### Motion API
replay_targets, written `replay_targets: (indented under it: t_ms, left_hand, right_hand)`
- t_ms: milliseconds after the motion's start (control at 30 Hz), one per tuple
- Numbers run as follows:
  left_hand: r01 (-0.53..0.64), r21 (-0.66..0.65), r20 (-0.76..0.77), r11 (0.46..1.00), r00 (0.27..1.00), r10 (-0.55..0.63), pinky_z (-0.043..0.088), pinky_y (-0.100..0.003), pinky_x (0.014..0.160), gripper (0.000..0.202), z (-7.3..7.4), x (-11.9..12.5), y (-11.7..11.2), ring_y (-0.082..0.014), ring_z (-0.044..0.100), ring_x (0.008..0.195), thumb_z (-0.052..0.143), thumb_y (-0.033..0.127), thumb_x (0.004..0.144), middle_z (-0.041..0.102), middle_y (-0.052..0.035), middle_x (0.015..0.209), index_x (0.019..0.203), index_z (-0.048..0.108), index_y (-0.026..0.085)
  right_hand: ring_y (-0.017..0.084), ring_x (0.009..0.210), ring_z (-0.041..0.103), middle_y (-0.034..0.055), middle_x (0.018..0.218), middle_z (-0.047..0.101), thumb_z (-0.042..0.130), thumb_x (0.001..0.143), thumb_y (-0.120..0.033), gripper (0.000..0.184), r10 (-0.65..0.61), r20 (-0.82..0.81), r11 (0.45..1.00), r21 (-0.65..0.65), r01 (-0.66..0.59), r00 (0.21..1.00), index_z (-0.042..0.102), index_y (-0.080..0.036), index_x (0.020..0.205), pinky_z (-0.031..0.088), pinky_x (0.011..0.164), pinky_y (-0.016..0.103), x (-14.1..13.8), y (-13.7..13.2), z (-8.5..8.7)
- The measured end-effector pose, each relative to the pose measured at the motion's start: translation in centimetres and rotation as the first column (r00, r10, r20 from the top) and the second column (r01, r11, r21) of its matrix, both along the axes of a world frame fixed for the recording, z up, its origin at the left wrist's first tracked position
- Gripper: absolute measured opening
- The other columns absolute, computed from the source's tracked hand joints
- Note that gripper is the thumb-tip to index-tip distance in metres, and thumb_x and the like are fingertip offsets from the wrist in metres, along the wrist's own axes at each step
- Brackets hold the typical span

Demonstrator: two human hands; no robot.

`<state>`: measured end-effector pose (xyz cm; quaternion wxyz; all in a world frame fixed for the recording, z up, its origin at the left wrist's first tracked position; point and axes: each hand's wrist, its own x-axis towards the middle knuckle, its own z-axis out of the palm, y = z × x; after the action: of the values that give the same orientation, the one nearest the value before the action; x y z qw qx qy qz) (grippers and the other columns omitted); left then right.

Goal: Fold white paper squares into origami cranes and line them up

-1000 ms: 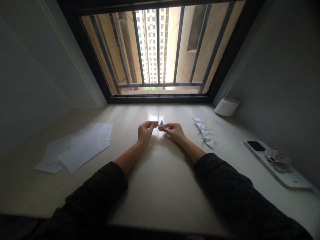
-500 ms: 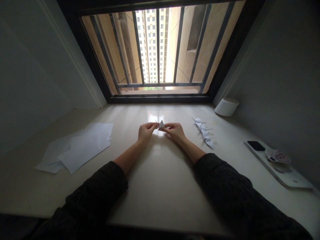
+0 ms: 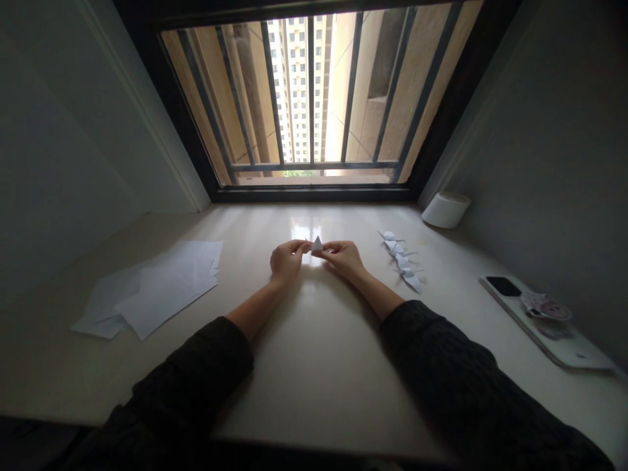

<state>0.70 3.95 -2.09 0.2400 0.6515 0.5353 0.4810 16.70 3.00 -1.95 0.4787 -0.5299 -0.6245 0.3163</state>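
A small folded white paper figure (image 3: 316,244) is pinched between both of my hands above the pale tabletop (image 3: 314,366). My left hand (image 3: 286,259) grips its left side with closed fingertips. My right hand (image 3: 344,258) holds its right side, fingers curled round it. Both hands hover a little above the table near the window. Dark sleeves cover my forearms. To the right of my right hand lies a row of several finished folded paper figures (image 3: 403,261).
Loose white paper sheets (image 3: 150,291) lie spread at the left. A white roll (image 3: 445,209) stands at the back right corner. A phone with a round charm (image 3: 537,313) lies at the right edge. A barred window (image 3: 309,98) closes off the back.
My hands have barely moved; the fingers shift slightly on the folded paper figure. Everything else on the table stays where it was.
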Motion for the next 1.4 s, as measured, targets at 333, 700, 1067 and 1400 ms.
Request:
replay_targets:
  t_ms: [333, 700, 1067, 1400]
  left_hand:
    - [0.015, 0.002, 0.186, 1.0, 0.982, -0.015, 0.048, -0.029, 0.074, 0.021, -0.3, 0.1, 0.3, -0.0182, 0.066, 0.077, 0.059, 0.035, 0.077, 0.072, -0.0033, 0.077, 0.086, 0.073, 0.022]
    - [0.043, -0.047, 0.409, 0.998, 0.912, -0.02, 0.049, -0.031, 0.075, 0.021, 0.4, 0.5, 0.3, -0.0173, 0.065, 0.072, 0.068, 0.034, 0.07, 0.071, -0.0066, 0.076, 0.078, 0.072, 0.016]
    - [0.116, -0.024, 0.496, 0.993, 0.864, -0.089, 0.048, -0.033, 0.082, 0.023, 0.3, 0.5, 0.5, -0.0186, 0.066, 0.081, 0.07, 0.039, 0.068, 0.072, -0.0078, 0.082, 0.074, 0.071, 0.016]
    - [0.125, 0.009, 0.435, 0.992, 0.893, -0.117, 0.049, -0.032, 0.08, 0.026, 0.1, 0.4, 0.5, -0.0185, 0.065, 0.08, 0.067, 0.042, 0.07, 0.072, -0.0076, 0.082, 0.076, 0.072, 0.017]
  right_hand:
    - [0.008, 0.044, 0.038, -0.0015, 0.05, 0.056, 0.071, 0.058, -0.057, 0.046, 0.016, -0.057, 1.0, -0.018, -0.017, 0.998, 0.076, -0.018, 0.082, 0.028, 0.045, 0.023, -0.1, 0.3, 0.0]
    - [0.009, 0.045, 0.043, 0.0022, 0.057, 0.064, 0.072, 0.058, -0.054, 0.045, 0.02, -0.158, 1.0, -0.004, -0.02, 0.987, 0.076, -0.016, 0.082, 0.031, 0.044, 0.023, -0.3, 0.1, 0.6]
    - [0.009, 0.045, 0.045, 0.0021, 0.057, 0.064, 0.073, 0.057, -0.054, 0.046, 0.023, -0.17, 0.999, -0.034, -0.029, 0.985, 0.075, -0.015, 0.081, 0.032, 0.045, 0.023, -0.1, 0.0, 0.8]
    - [0.013, 0.055, 0.054, 0.0036, 0.065, 0.069, 0.07, 0.062, -0.054, 0.042, 0.058, -0.067, 0.996, -0.061, -0.062, 0.996, 0.076, -0.017, 0.081, 0.036, 0.051, 0.023, 0.0, 0.5, 0.0]
